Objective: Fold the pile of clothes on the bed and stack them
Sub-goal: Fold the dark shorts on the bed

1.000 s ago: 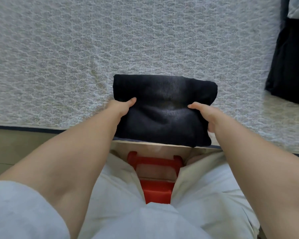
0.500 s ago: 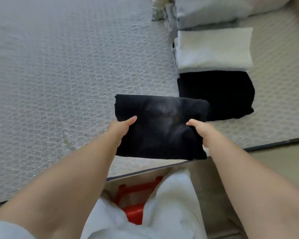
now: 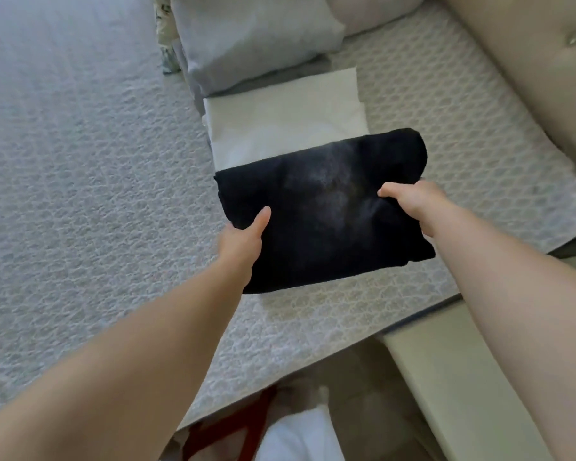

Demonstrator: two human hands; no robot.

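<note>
Folded black garment (image 3: 323,211) hung pinched at its near corners between left hand (image 3: 243,241) and right hand (image 3: 416,204), just short of the folded white garment (image 3: 280,114); one-sided release might have unfolded it

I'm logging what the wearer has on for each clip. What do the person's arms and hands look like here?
Both forearms are bare up to where they leave the frame; no sleeves show in this view. The left hand and the right hand wear no gloves. No watch, bracelet or ring shows on the parts in view, and there are no markings. Most of the fingers are hidden, so rings there cannot be ruled out.
</note>
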